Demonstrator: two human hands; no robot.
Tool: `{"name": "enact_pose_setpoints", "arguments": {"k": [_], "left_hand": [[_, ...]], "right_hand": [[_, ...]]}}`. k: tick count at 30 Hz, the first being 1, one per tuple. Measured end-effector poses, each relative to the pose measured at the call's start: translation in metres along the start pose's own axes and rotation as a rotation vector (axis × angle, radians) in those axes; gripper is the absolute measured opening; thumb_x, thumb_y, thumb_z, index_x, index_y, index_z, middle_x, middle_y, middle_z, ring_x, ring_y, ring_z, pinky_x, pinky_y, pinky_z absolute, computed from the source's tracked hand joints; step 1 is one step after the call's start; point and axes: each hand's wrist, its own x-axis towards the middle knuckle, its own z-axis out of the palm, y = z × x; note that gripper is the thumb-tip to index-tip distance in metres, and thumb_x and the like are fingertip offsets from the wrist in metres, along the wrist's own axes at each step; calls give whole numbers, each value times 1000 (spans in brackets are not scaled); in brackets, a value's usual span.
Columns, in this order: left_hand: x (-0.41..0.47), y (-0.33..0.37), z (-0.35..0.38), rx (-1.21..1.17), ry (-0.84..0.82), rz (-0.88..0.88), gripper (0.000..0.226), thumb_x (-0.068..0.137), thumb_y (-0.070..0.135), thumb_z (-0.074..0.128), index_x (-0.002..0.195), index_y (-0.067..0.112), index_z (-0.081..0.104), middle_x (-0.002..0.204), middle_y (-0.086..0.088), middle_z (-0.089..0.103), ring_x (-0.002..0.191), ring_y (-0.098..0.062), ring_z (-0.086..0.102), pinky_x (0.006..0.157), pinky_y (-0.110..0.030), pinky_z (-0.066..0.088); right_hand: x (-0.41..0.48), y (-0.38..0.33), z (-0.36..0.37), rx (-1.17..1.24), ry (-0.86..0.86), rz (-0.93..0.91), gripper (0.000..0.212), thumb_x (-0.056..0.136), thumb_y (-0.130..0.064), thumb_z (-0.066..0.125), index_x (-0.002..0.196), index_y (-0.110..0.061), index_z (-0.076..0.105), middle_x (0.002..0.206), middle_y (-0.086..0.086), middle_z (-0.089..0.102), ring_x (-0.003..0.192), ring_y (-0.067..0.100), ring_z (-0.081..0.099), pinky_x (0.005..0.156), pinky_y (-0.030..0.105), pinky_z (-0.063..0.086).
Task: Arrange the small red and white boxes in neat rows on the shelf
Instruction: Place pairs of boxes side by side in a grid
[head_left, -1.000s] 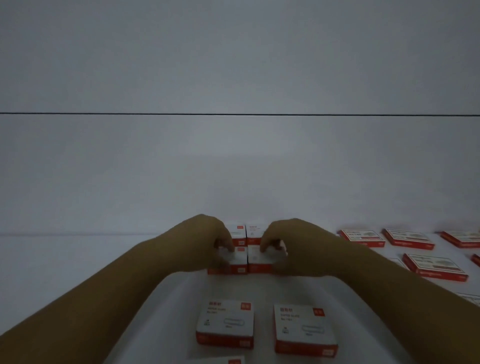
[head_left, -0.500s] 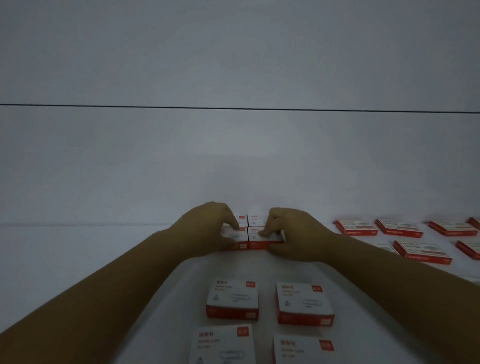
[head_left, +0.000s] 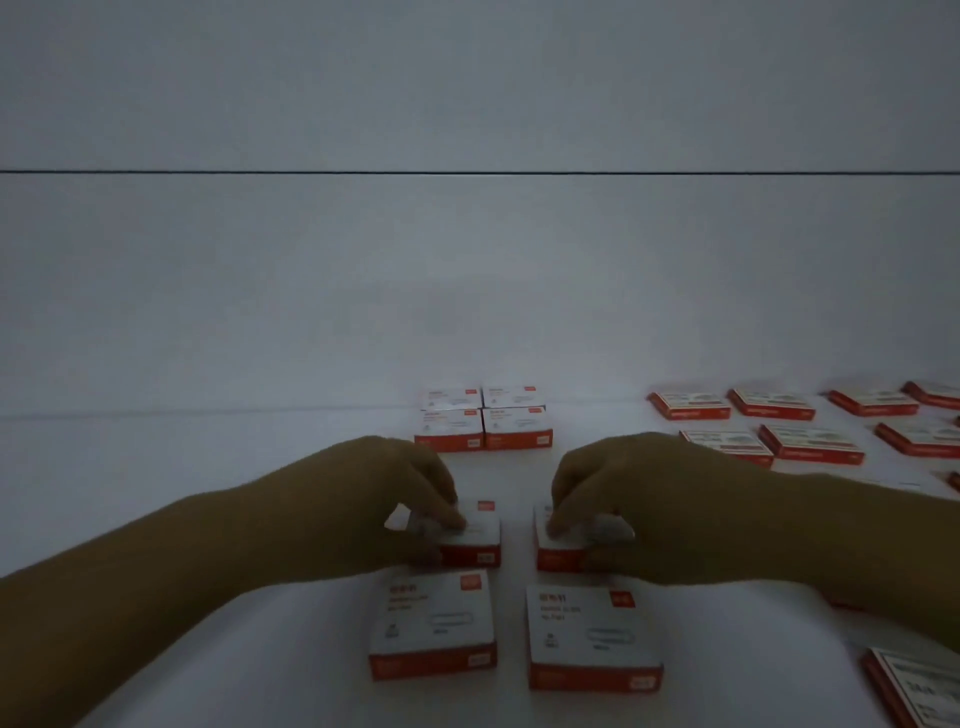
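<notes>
I see left hand (head_left: 395, 499) pinching left box (head_left: 480, 535), right hand (head_left: 613, 499) pinching right box (head_left: 558, 551). Both sit in front of back block (head_left: 483, 421), apart, red faces toward me. Long axis unclear.

Obstructions and cropped items noted.
My left hand (head_left: 395, 499) hides most of the left box (head_left: 485, 527); my right hand (head_left: 623, 493) hides most of the right box (head_left: 553, 558). The corner box (head_left: 914, 691) is cut by the frame edge. Lettering on the near boxes (head_left: 431, 618) is too blurred to read.
</notes>
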Motion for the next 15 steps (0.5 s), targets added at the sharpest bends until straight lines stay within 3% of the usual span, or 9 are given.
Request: {"name": "enact_pose_setpoints", "arguments": {"k": [4, 7, 10, 13, 15], "left_hand": [[7, -3, 12, 88, 187, 20, 28, 85, 43, 56, 112, 38, 62, 110, 17, 58, 92, 5, 45, 73, -2, 28], [24, -11, 13, 159, 224, 2, 30, 88, 38, 52, 115, 28, 62, 113, 6, 60, 99, -7, 52, 75, -6, 28], [34, -23, 9, 170, 226, -49, 29, 89, 36, 52, 113, 26, 65, 109, 3, 61, 99, -12, 54, 77, -14, 33], [38, -25, 8, 146, 227, -72, 25, 86, 35, 58, 109, 30, 66, 108, 6, 62, 97, -8, 54, 79, -16, 39], [31, -17, 2, 99, 227, -75, 32, 82, 42, 60, 112, 34, 64, 110, 11, 61, 94, -1, 53, 79, -14, 41]], "right_hand": [[16, 1, 10, -19, 135, 40, 29, 82, -34, 62, 110, -29, 65, 113, -12, 64, 92, 0, 54, 80, 5, 26], [38, 11, 14, -52, 154, 86, 28, 83, -23, 62, 111, -27, 65, 118, -10, 63, 107, 6, 56, 94, 15, 34], [56, 20, 9, -21, 140, 152, 28, 83, -18, 62, 110, -24, 66, 119, -8, 64, 110, 10, 56, 101, 25, 39], [58, 20, 4, -34, 109, 143, 27, 83, -22, 63, 109, -23, 66, 119, -5, 63, 108, 11, 56, 99, 26, 41], [46, 12, 1, -37, 125, 94, 28, 83, -36, 61, 108, -26, 65, 116, -8, 61, 105, 8, 54, 94, 22, 41]]}}
